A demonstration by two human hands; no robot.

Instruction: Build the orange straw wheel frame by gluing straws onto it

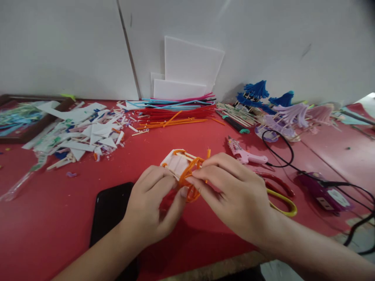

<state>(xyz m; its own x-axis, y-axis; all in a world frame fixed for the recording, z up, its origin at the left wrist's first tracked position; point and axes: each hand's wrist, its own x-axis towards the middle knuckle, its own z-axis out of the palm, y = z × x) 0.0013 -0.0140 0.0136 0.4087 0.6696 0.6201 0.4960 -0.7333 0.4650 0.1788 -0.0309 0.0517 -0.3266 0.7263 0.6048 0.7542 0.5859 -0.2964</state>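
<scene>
Both hands meet over the red table around a small craft piece made of white foam, thin wooden sticks and orange pipe cleaner. My left hand grips the piece from below, thumb pressed on the orange wire. My right hand pinches the orange pipe cleaner from the right, fingers closed on it. A black phone lies under my left wrist.
A pink glue gun and red and yellow scissors lie right of my hands, with a power strip and black cable. Coloured pipe cleaners, foam sheets, white scraps and tassel crafts line the wall.
</scene>
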